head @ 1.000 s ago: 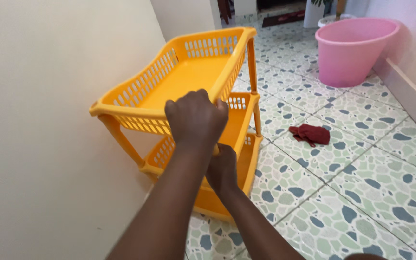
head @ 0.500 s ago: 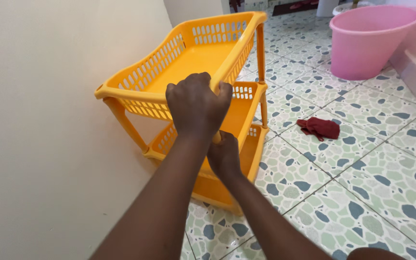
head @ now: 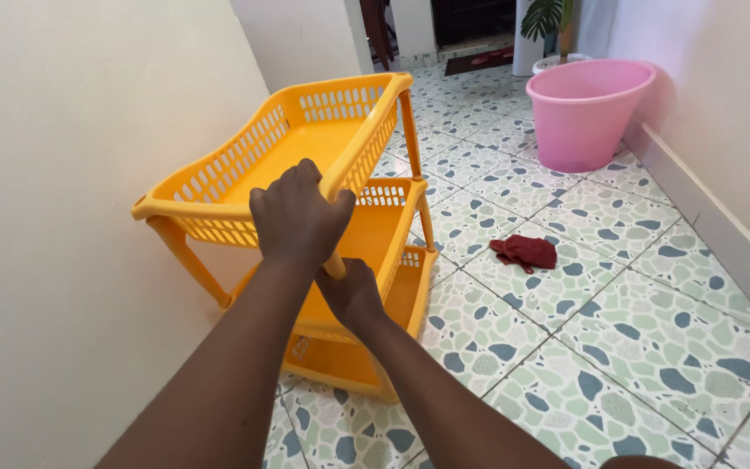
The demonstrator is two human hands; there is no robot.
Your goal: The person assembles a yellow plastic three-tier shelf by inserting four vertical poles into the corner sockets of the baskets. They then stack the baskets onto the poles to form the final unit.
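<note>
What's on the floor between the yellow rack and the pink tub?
In the head view, a crumpled red cloth lies on the tiled floor between the yellow rack and the pink tub; otherwise bare tiles.

Yellow three-tier rack and both gripping hands now further left in view.

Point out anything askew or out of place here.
The orange three-tier rack is tilted off the floor, gripped by the left hand at its top corner and the right hand on the post below. A crumpled red cloth lies loose on the tiles.

One rack, one tub, one rag
</note>
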